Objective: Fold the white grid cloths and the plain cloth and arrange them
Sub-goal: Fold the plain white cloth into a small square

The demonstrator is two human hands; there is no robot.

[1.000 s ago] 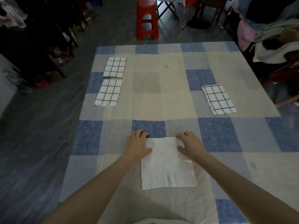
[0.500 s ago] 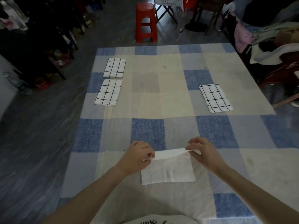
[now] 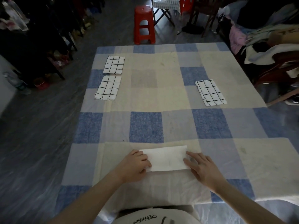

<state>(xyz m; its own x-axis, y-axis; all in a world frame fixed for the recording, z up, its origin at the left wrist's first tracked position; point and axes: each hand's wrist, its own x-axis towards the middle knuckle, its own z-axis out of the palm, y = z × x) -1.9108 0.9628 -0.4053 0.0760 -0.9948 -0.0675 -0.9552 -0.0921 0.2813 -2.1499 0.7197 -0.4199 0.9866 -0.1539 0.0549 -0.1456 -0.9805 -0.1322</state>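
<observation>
A: Two hands on the one piece. The left hand (image 3: pixel 137 165) has its fingers curled at the left end of the plain cloth (image 3: pixel 165 158), thumb at the near corner; whether it pinches the fabric or merely rests, I cannot tell. The right hand (image 3: pixel 202 168) lies flat, fingers nearly straight, pressing the right end.

B: What's different from half a second ago?

A: Then the far edge was lifted between both hands. Now it's laid over, and the cloth is a narrow folded strip near the table's near edge. I'd judge the fold is being smoothed, with perhaps another fold or the arranging left.

B: And the rest?

A: Three folded grid cloths on the checked tablecloth (image 3: pixel 145 126): the far grid cloth (image 3: pixel 114 65) and the nearer grid cloth (image 3: pixel 108 87) along the left edge, the right grid cloth (image 3: pixel 210 92) toward the right edge. A red stool (image 3: pixel 144 25) stands beyond the far edge. Nothing lies between the strip and those cloths.
</observation>
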